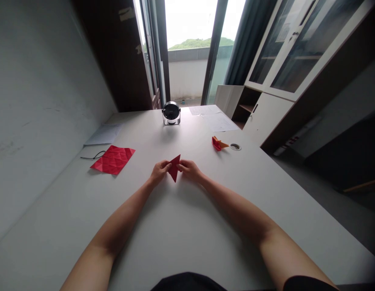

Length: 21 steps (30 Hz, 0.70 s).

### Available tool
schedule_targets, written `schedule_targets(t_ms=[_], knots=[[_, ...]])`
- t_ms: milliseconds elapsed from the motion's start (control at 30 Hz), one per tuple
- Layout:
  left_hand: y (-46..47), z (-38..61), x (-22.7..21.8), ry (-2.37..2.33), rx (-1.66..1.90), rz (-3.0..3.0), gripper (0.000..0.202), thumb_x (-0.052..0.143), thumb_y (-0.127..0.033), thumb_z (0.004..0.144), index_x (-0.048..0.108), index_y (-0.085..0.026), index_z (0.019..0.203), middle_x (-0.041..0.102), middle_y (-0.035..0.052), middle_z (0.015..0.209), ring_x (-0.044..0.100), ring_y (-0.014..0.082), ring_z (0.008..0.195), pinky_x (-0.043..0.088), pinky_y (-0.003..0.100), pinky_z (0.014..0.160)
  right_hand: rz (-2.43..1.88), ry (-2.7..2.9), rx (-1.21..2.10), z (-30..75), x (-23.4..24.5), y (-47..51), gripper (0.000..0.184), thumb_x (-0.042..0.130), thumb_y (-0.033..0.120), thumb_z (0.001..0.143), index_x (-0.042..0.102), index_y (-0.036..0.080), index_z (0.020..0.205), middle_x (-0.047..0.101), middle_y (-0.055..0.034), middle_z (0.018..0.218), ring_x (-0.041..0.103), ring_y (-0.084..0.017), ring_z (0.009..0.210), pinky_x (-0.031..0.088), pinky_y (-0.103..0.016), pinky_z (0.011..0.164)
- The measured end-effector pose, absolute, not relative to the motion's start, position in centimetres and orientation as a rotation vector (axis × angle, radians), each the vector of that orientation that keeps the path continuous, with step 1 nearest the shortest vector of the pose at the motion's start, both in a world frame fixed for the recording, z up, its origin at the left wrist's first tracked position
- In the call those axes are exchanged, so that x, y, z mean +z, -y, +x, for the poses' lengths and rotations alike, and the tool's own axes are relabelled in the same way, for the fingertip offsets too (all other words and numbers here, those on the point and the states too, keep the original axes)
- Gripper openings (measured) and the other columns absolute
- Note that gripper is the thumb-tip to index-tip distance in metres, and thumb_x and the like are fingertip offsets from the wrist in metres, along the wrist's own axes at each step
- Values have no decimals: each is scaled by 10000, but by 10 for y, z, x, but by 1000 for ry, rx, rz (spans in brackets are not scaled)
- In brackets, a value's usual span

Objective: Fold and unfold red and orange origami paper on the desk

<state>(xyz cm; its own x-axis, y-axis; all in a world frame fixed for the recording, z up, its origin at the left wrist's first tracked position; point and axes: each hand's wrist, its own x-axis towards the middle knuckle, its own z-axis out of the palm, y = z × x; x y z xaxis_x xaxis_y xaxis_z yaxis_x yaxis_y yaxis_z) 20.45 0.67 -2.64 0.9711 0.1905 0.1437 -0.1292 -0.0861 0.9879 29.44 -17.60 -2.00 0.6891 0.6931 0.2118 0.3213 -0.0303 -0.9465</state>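
A small red folded paper (174, 167), triangular with a point up and a point down, is held over the white table (181, 226) between both hands. My left hand (158, 172) pinches its left edge with closed fingers. My right hand (189, 169) pinches its right edge the same way. Both forearms reach forward from the near edge of the table.
A creased red paper sheet (113, 159) lies flat to the left, with a black cord (93, 156) beside it. A folded red-orange paper figure (218, 143) sits right of centre near a round grommet (235, 147). A small round fan (171, 112) and white sheets (214, 119) are at the far end.
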Motion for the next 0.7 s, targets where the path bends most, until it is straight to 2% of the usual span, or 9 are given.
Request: schedule_targets(t_ms=[200,367,567,700], knots=[[-6,206,-26,-63,350,1583,374,688,-493,822,697,-148,965,736,64,896,672,189,807,529,325,788,-1686,906,403,294,-22,176,332,626,502,833,667,173,811,659,-11,713,561,-147,660,421,-256,635],[-5,205,-24,-107,385,1586,379,685,-505,819,694,-148,945,731,57,867,662,180,783,524,309,765,-1719,901,396,293,-24,175,318,645,494,811,657,178,782,620,17,666,502,-124,607,373,-238,586],[-6,205,-26,-22,299,1611,347,682,-462,832,709,-129,923,705,56,796,609,139,652,493,267,638,-1697,814,213,298,-28,175,293,591,465,845,630,181,785,590,19,671,490,-124,615,362,-236,583],[-7,205,-26,-7,283,1669,306,681,-437,840,716,-140,908,673,25,715,532,101,537,414,227,524,-1739,781,192,302,-31,175,286,593,464,834,621,184,780,579,25,650,487,-121,599,363,-231,571]])
